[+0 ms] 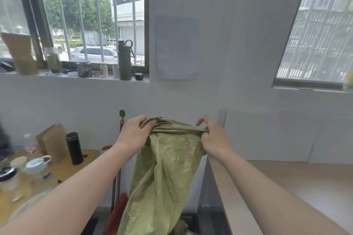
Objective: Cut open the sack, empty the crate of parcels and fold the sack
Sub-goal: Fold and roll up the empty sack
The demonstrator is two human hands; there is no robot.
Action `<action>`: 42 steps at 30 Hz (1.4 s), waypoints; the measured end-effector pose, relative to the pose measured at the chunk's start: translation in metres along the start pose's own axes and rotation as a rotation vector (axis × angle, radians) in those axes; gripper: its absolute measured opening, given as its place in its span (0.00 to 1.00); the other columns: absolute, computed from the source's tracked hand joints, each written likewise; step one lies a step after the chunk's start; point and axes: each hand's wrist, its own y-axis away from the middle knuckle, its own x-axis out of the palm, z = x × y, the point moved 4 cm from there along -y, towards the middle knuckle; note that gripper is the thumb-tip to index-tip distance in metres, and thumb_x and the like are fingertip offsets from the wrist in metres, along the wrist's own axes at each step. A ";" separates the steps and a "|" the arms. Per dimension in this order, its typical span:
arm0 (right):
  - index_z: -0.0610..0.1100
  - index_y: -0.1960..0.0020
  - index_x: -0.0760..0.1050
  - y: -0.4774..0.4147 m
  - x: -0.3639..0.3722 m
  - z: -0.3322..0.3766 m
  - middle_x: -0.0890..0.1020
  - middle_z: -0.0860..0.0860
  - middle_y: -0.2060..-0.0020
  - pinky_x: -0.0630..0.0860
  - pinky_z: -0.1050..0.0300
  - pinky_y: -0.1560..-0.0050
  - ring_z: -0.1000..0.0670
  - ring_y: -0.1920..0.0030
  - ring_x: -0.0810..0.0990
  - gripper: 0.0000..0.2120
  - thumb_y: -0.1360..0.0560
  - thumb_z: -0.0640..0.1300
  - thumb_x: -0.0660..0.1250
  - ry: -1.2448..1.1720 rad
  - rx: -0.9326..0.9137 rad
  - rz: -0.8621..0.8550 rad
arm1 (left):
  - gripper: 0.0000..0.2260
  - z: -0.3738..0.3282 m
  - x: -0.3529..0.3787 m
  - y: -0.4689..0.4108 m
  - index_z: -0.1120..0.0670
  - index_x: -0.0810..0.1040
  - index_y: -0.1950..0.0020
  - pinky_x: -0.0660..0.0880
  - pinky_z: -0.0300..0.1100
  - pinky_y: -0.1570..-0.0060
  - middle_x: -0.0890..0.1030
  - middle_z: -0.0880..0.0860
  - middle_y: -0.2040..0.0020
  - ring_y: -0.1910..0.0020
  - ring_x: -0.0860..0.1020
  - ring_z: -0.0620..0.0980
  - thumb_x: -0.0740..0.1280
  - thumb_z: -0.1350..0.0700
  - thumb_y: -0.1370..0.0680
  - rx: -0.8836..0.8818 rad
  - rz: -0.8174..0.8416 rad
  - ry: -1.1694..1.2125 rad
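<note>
1. The person is holding a green sack up in front of the body, both forearms reaching forward to its top edge; the sack is hanging lengthwise, its long axis running almost straight down from the hands towards the floor.
2. Below the sack's lower end, a dark crate is partly showing on the floor; whether parcels are lying in it cannot be told.
3. The left hand is gripping the left end of the sack's top edge, its fingers curled tight over bunched cloth.
4. The right hand is pinching the right end of the same edge, thumb and fingers closed on the fabric, one or two fingers lifted loose above it.
5. The two hands are sitting level and about equally near the sack, the top edge sagging slightly between them; folding looks to be the step in hand, and bringing one hand across to the other would halve the cloth sideways.
6. Right of the sack, a pale desk is offering a flat surface; left of it, a cluttered wooden desk is carrying a black flask.
</note>
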 end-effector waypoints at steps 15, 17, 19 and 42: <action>0.44 0.64 0.79 -0.012 0.009 0.007 0.82 0.50 0.65 0.76 0.53 0.57 0.43 0.56 0.80 0.17 0.33 0.31 0.54 -0.002 0.079 0.042 | 0.18 -0.038 -0.004 0.005 0.44 0.79 0.33 0.53 0.63 0.21 0.80 0.45 0.34 0.29 0.75 0.52 0.60 0.38 0.18 0.443 0.090 -0.799; 0.40 0.58 0.81 -0.010 0.007 0.013 0.84 0.45 0.62 0.80 0.48 0.54 0.40 0.55 0.82 0.19 0.36 0.33 0.53 0.025 0.078 0.043 | 0.29 -0.065 -0.003 0.020 0.45 0.79 0.30 0.45 0.67 0.22 0.80 0.47 0.32 0.24 0.71 0.53 0.53 0.30 0.21 0.684 0.021 -1.016; 0.41 0.55 0.83 -0.010 0.004 0.019 0.85 0.46 0.60 0.82 0.48 0.52 0.41 0.54 0.83 0.21 0.37 0.34 0.53 0.049 0.083 0.037 | 0.42 -0.083 0.004 0.033 0.47 0.77 0.27 0.38 0.68 0.23 0.79 0.48 0.30 0.21 0.66 0.54 0.46 0.22 0.26 0.716 0.139 -1.174; 0.43 0.35 0.77 0.043 -0.004 0.042 0.76 0.44 0.35 0.67 0.43 0.36 0.42 0.38 0.75 0.27 0.29 0.56 0.66 0.686 -0.816 -0.229 | 0.07 -0.036 0.044 0.022 0.49 0.79 0.62 0.80 0.49 0.56 0.84 0.50 0.60 0.58 0.81 0.54 0.63 0.58 0.28 0.083 0.427 -0.522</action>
